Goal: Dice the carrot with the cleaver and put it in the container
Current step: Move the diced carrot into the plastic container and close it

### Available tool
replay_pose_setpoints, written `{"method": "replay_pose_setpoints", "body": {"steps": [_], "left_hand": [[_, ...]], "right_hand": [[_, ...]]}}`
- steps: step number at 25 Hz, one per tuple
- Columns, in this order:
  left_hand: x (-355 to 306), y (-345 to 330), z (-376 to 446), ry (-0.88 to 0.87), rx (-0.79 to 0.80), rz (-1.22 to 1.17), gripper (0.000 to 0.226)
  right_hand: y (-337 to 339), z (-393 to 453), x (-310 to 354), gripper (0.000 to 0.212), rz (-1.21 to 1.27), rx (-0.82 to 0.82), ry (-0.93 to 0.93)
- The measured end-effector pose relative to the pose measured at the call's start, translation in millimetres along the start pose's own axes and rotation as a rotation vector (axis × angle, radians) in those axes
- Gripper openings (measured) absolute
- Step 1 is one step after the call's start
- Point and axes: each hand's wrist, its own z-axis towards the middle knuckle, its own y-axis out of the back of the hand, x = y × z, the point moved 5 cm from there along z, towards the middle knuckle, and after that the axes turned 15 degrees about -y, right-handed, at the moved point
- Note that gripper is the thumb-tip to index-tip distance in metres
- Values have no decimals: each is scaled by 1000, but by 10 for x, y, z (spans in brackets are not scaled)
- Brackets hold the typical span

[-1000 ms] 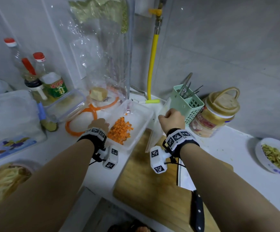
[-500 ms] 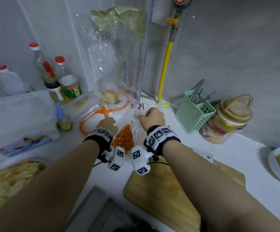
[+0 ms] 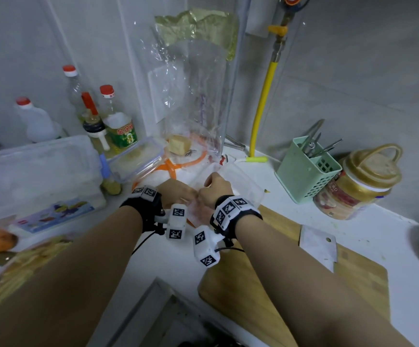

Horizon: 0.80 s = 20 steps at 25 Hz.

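The surface (image 3: 303,221) carried a wooden cutting board (image 3: 266,284) at its front edge, with the cleaver (image 3: 317,242) lying flat on the board's far right part. Toward the back corner sat the clear container (image 3: 243,182) — both hands met over its near end, hiding the carrot. The left hand (image 3: 176,192) and right hand (image 3: 214,187) had fingers curled onto the container, though their exact grip could not be told.

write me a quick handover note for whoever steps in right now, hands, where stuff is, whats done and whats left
Left hand and right hand: both at the clear container, which looks lidded; grip unclear.
Cleaver: lying flat on the cutting board, nobody holding it.
Done: no carrot remains on the board; diced pieces seem to show through the plastic between the wrists.
Left: probably finish pressing the lid shut.
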Motion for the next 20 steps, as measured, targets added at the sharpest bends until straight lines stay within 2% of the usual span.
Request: {"method": "replay_pose_setpoints", "body": {"steps": [1, 2, 4, 6, 8, 10, 11, 12, 15, 17, 20], "left_hand": [[53, 17, 40, 6, -23, -7, 22], [60, 31, 28, 18, -59, 23, 17], [166, 156, 104, 21, -22, 206, 19], [176, 282, 121, 65, -8, 260, 26], [193, 372, 89, 143, -92, 314, 34], [146, 371, 111, 147, -124, 112, 21], [119, 370, 152, 109, -163, 158, 13], [103, 350, 154, 125, -146, 263, 15], [136, 344, 198, 232, -82, 280, 15], [116, 322, 230, 223, -45, 260, 13], [80, 320, 270, 198, -29, 264, 29]], "right_hand": [[13, 10, -38, 16, 5, 0, -9], [63, 23, -77, 16, 17, -24, -18], [227, 73, -174, 21, 35, -122, -48], [424, 145, -306, 35, 32, -235, -113], [571, 231, -469, 48, 26, -286, -214], [628, 299, -623, 51, 22, -261, -326], [627, 330, -684, 50, 21, -238, -369], [616, 355, -728, 47, 23, -216, -398], [549, 422, -780, 43, 39, -177, -414], [508, 466, -770, 43, 47, -168, -387], [492, 523, -754, 43, 62, -168, -344]]}}
